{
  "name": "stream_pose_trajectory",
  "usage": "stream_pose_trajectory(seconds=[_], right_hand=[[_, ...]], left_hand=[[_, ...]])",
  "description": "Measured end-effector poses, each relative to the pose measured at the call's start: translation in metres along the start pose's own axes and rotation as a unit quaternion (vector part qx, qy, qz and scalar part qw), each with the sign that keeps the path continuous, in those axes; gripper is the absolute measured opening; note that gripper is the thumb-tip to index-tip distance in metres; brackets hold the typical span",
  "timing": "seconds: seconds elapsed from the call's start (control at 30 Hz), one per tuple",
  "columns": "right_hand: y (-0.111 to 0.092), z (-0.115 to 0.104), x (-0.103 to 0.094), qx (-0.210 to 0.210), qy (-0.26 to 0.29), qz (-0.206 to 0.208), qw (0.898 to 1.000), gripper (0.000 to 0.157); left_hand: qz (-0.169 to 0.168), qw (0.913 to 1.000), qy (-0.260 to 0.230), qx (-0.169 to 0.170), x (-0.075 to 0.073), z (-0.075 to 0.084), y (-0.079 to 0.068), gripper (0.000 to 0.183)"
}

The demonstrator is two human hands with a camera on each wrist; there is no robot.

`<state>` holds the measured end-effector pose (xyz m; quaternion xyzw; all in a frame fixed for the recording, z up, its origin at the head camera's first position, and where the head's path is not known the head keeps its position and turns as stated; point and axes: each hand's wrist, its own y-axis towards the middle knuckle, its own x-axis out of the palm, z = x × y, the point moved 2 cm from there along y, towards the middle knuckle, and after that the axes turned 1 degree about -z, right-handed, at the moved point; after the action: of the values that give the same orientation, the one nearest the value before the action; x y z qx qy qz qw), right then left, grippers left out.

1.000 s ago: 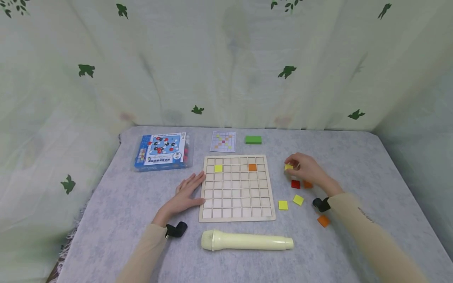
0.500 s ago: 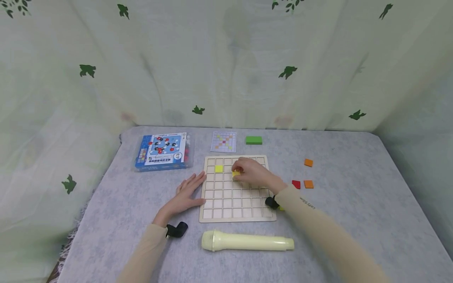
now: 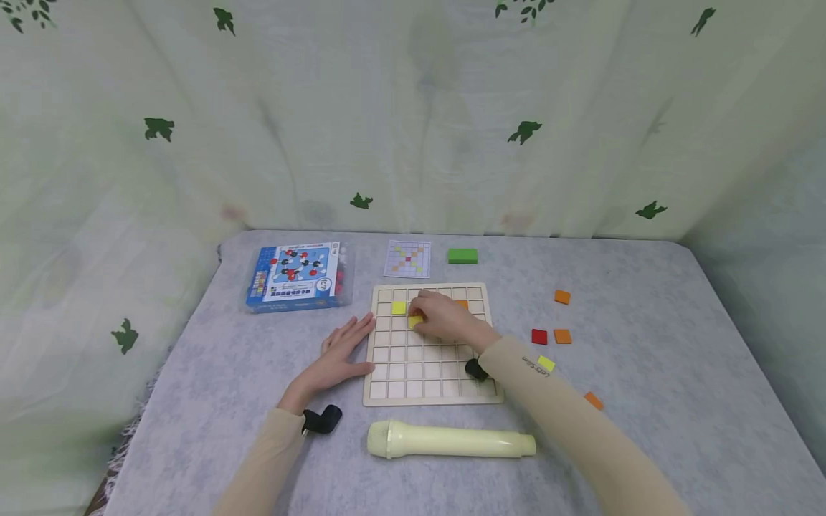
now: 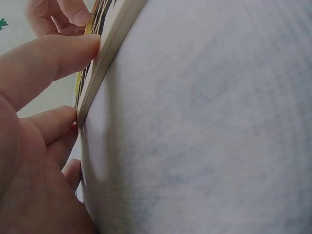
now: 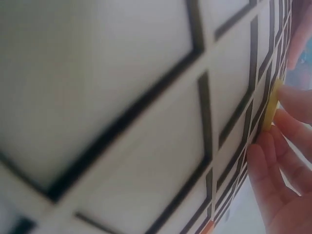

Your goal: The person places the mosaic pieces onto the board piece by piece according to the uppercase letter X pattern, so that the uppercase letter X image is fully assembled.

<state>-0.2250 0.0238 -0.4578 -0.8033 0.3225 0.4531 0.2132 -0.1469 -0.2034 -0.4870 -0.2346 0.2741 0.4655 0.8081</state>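
Observation:
My right hand (image 3: pixel 445 317) pinches a yellow square tile (image 3: pixel 416 323) between thumb and fingers, low over the upper left part of a wooden grid board (image 3: pixel 432 401). In the right wrist view the tile (image 5: pixel 272 106) stands right at the grid lines, fingertips around it. Diagonally up and left of it, another yellow tile (image 3: pixel 399 307) lies in a cell. An orange tile (image 3: pixel 462 304) in the same row is partly covered by my right hand. My left hand (image 3: pixel 335 356) lies with spread fingers against the board's left edge; its thumb (image 4: pixel 73 53) touches the side.
Right of the board lie a red tile (image 3: pixel 539 337), several orange tiles (image 3: pixel 563 336) and a yellow one (image 3: pixel 546 363). A cream microphone (image 3: pixel 452 439) lies in front. Behind stand a patterned card (image 3: pixel 408 259), a green block (image 3: pixel 462 256) and a boxed molecule set (image 3: pixel 298 276).
My right hand has carried the yellow tile from the table's right side leftward over the board, shifting slightly further left in the last half second. The left hand has stayed put.

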Motion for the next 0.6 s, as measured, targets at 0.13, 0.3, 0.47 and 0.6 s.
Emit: stream_pose_trajectory(seconds=[0.13, 0.3, 0.47, 0.6], right_hand=[[0.003, -0.001, 0.002, 0.009, -0.011, 0.006, 1.000, 0.014], [0.002, 0.000, -0.001, 0.017, -0.003, 0.013, 1.000, 0.015], [-0.020, 0.011, -0.018, 0.048, 0.054, 0.032, 0.997, 0.019], [-0.055, 0.035, -0.035, 0.063, 0.104, 0.058, 0.991, 0.021]], left_hand=[[0.001, 1.0000, 0.001, -0.002, 0.000, -0.001, 0.000, 0.080], [0.000, 1.0000, 0.002, 0.002, 0.000, -0.002, 0.000, 0.080], [0.002, 1.0000, -0.001, 0.007, 0.000, -0.003, 0.000, 0.080], [0.004, 1.0000, -0.001, 0.008, 0.000, -0.004, 0.000, 0.080]])
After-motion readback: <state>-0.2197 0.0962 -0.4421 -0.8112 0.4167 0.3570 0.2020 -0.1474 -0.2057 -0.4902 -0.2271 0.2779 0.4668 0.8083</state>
